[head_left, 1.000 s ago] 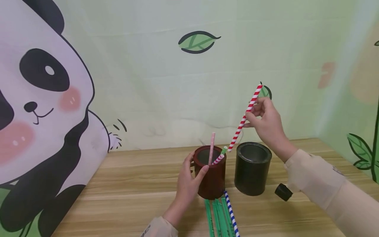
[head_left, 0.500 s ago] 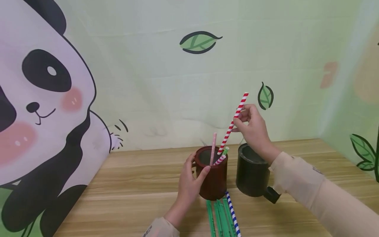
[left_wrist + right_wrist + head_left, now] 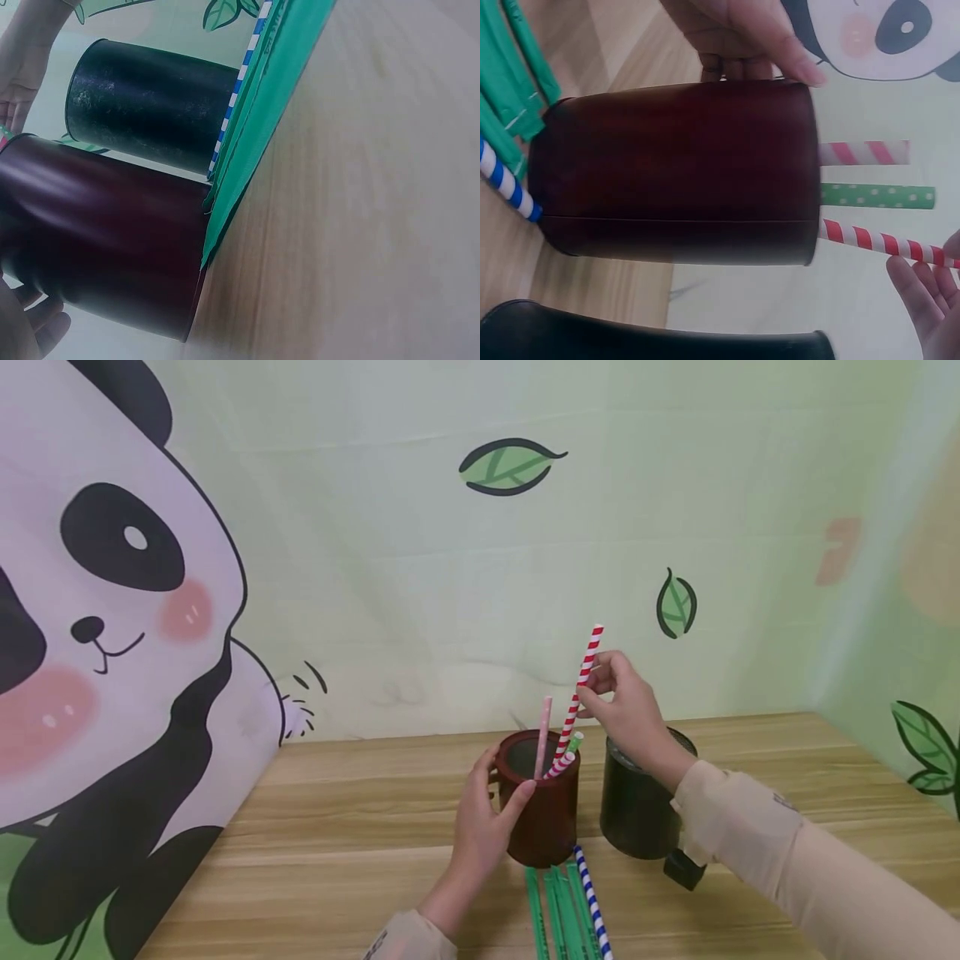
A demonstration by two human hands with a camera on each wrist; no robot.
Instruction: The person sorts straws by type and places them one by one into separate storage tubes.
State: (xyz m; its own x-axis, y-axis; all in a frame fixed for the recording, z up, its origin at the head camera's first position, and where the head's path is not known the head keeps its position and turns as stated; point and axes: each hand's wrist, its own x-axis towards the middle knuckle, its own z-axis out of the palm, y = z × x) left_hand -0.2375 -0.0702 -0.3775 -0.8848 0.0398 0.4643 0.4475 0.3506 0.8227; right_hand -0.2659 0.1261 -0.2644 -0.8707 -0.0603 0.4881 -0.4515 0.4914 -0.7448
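My left hand (image 3: 480, 831) holds a dark red mug (image 3: 543, 827) by its left side. Its thumb lies at the rim, and its other fingers reach around the handle side. My right hand (image 3: 628, 706) pinches a red-and-white striped straw (image 3: 590, 652), tilted to the right, whose lower end is inside the mug's mouth. Also leaning in the mug are a pale pink straw (image 3: 543, 735), a green dotted straw (image 3: 877, 196) and a pink-striped straw (image 3: 561, 764). The right wrist view shows fingertips (image 3: 909, 281) at the red-striped straw.
A black mug (image 3: 637, 810) with a dark handle (image 3: 683, 868) stands right of the red one, partly under my right forearm. Several green wrapped strips (image 3: 562, 910) and a blue-and-white striped straw (image 3: 593, 902) lie in front on the wooden table (image 3: 337, 843). A printed cloth (image 3: 375, 568) hangs behind.
My right hand has moved left and down, bringing the red-striped straw's lower end from above the table into the red mug. My left hand keeps its hold on the mug.
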